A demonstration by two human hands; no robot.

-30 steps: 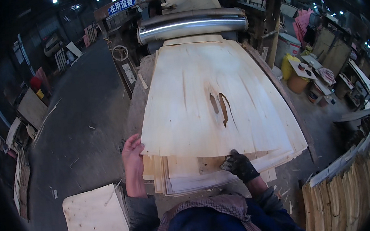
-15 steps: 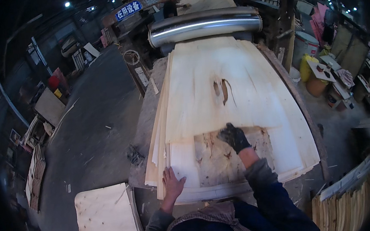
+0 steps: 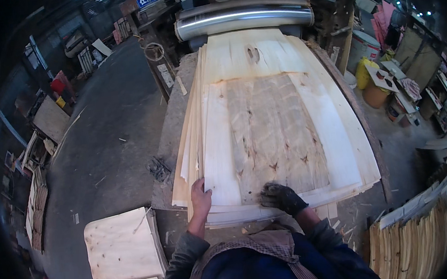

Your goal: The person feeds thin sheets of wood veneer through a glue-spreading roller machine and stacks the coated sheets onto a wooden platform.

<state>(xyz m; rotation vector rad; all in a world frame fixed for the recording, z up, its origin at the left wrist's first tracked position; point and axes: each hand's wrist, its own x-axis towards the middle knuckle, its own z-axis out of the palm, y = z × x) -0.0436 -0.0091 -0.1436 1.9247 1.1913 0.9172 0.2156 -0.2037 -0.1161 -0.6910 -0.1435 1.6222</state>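
Observation:
Under my hands lies a stack of thin wood veneer sheets (image 3: 219,155); a greyish, knotty veneer piece (image 3: 272,130) rests on top in the middle. My left hand (image 3: 201,200), bare, touches the stack's near left edge with its fingers nearly together, closed on nothing that I can see. Gloved in black, my right hand (image 3: 283,197) lies over the near edge of the greyish piece, fingers loosely extended leftward. Beyond it, a pale veneer sheet (image 3: 243,54) with a dark split runs up to a shiny metal roller (image 3: 245,19).
More veneer sheets (image 3: 122,247) are piled low at the near left. Upright wood strips (image 3: 419,229) stand at the near right. A rusty rail (image 3: 355,113) borders the stack's right side. Buckets and a yellow bag (image 3: 363,71) stand farther right.
The pale sheet with the split has slid away toward the roller, uncovering more of the greyish piece. My right hand has come back to the near edge; the left fingers have drawn together.

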